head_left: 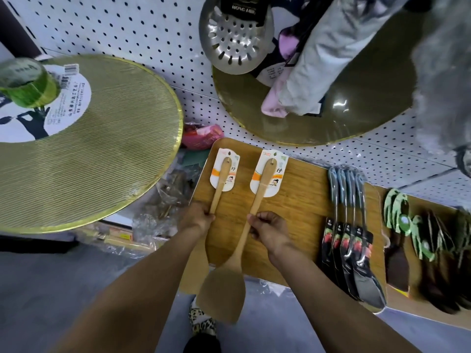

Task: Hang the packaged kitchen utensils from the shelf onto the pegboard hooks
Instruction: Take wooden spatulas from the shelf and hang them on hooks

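I hold two wooden spatulas, each with a white and orange card tag at its handle end. My left hand [198, 218] grips the handle of the left spatula [219, 184]. My right hand [268, 226] pinches the handle of the right spatula [257, 200], whose flat blade [221, 291] points down toward me. Both lie in front of a wooden cutting board [300, 200] that leans against the white pegboard [132, 31].
A round gold mesh screen [102, 154] hangs at the left, another gold disc [344, 108] and a perforated metal skimmer [234, 42] above. Metal spatulas in dark packaging [349, 238] and dark utensils with green tags [418, 238] hang at the right. A grey sleeve [331, 47] crosses the top right.
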